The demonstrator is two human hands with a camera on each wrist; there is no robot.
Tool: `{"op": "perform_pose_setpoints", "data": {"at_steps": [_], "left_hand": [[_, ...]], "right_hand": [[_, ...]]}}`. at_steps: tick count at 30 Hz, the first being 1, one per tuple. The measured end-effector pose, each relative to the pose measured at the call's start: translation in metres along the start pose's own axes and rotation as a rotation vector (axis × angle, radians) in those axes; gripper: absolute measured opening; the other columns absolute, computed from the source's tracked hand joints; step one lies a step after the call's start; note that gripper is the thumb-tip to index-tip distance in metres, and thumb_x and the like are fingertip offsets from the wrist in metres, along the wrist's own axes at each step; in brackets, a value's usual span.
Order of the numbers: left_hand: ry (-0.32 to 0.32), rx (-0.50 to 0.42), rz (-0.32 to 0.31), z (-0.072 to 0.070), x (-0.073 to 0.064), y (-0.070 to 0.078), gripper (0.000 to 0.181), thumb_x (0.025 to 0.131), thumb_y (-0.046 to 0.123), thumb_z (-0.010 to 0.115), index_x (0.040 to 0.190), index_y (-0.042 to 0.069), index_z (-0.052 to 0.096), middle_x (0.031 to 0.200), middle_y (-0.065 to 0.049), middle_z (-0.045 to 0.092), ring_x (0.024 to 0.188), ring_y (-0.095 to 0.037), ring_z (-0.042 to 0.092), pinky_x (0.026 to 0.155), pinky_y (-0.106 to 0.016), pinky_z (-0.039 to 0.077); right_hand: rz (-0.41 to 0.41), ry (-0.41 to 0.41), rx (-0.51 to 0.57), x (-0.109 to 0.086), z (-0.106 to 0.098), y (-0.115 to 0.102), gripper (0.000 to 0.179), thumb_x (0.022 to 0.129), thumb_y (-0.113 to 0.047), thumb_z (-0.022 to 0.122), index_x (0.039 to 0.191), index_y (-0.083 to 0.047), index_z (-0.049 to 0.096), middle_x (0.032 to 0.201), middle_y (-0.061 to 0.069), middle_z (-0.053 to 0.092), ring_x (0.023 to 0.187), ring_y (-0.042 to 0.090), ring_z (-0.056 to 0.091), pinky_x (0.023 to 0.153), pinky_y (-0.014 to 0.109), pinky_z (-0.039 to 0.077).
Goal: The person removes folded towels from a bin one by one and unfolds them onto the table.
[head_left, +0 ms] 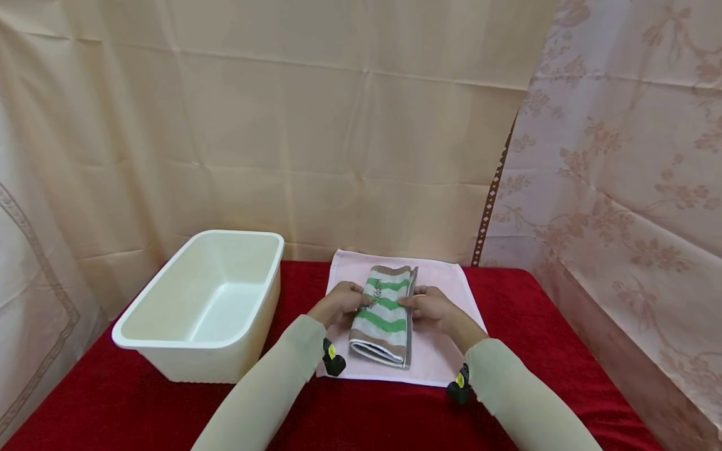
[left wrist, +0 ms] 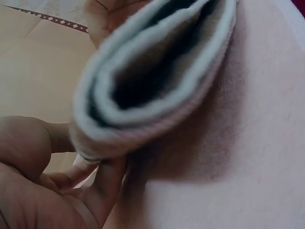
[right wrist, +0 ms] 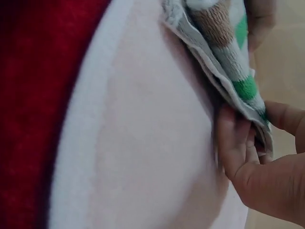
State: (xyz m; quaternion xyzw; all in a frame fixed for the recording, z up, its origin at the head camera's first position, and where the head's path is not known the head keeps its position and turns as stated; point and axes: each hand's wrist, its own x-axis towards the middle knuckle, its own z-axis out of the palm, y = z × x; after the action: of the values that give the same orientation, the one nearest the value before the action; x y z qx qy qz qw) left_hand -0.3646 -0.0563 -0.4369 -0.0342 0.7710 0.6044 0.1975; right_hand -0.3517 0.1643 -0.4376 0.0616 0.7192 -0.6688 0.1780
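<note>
A folded towel (head_left: 385, 319) with green, white and brown stripes and dark lettering is held between both hands, over a pale pink cloth (head_left: 440, 360). On its left long side the left hand (head_left: 343, 302) grips it, thumb on top and fingers underneath. The right hand (head_left: 431, 307) pinches the right edge, where the layers meet, also thumb on top. In the left wrist view the towel's rolled end (left wrist: 152, 81) shows nested layers with a hollow inside. The right wrist view has the towel's layered edge (right wrist: 224, 81) between the thumb and fingers, over the pink cloth.
A deep cream plastic basin (head_left: 197, 344) stands left of the pink cloth, its inside bare. Both rest on a table with a dark red cover (head_left: 541, 332). Beige curtains (head_left: 361, 125) hang behind, and a floral-patterned cloth (head_left: 637, 207) borders the right side.
</note>
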Motion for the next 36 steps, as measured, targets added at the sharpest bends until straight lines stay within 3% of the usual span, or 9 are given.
{"op": "perform_pose_setpoints", "data": {"at_steps": [6, 16, 23, 30, 36], "left_hand": [[0.019, -0.077, 0.091, 0.004, 0.0, 0.001, 0.033, 0.094, 0.006, 0.067, 0.125, -0.003, 0.058, 0.104, -0.016, 0.068, 0.083, -0.02, 0.069, 0.076, -0.035, 0.059], [0.031, -0.109, 0.13, 0.025, -0.008, 0.008, 0.034, 0.097, 0.011, 0.067, 0.13, 0.004, 0.059, 0.097, -0.013, 0.07, 0.075, -0.02, 0.068, 0.065, -0.035, 0.058], [0.047, -0.182, 0.146, 0.057, -0.013, 0.013, 0.034, 0.098, 0.011, 0.067, 0.13, 0.006, 0.058, 0.093, -0.013, 0.069, 0.07, -0.02, 0.068, 0.061, -0.037, 0.059], [0.04, -0.264, 0.175, 0.094, -0.025, 0.025, 0.035, 0.096, 0.007, 0.067, 0.129, 0.005, 0.058, 0.09, -0.012, 0.069, 0.065, -0.019, 0.068, 0.055, -0.034, 0.057], [0.059, -0.281, 0.176, 0.125, -0.033, 0.028, 0.032, 0.094, 0.005, 0.069, 0.125, 0.006, 0.06, 0.087, -0.01, 0.068, 0.066, -0.018, 0.069, 0.057, -0.032, 0.057]], "right_hand": [[-0.067, 0.053, 0.02, -0.005, 0.001, -0.001, 0.042, 0.096, 0.0, 0.063, 0.133, 0.008, 0.045, 0.094, 0.009, 0.072, 0.08, 0.015, 0.07, 0.068, 0.031, 0.057], [-0.114, 0.055, -0.002, -0.022, -0.029, -0.002, 0.049, 0.097, -0.004, 0.063, 0.141, 0.005, 0.042, 0.097, 0.006, 0.072, 0.083, 0.017, 0.071, 0.073, 0.038, 0.06], [-0.135, 0.021, -0.033, -0.039, -0.063, -0.005, 0.05, 0.099, -0.009, 0.063, 0.142, 0.004, 0.04, 0.098, 0.0, 0.071, 0.086, 0.017, 0.07, 0.078, 0.038, 0.059], [-0.134, 0.0, -0.128, -0.057, -0.102, -0.008, 0.056, 0.101, -0.016, 0.063, 0.148, 0.002, 0.038, 0.109, 0.003, 0.072, 0.097, 0.019, 0.069, 0.084, 0.041, 0.058], [-0.127, -0.038, -0.127, -0.073, -0.132, -0.001, 0.054, 0.101, -0.016, 0.063, 0.145, 0.004, 0.038, 0.108, 0.005, 0.072, 0.096, 0.022, 0.072, 0.084, 0.046, 0.059]]}}
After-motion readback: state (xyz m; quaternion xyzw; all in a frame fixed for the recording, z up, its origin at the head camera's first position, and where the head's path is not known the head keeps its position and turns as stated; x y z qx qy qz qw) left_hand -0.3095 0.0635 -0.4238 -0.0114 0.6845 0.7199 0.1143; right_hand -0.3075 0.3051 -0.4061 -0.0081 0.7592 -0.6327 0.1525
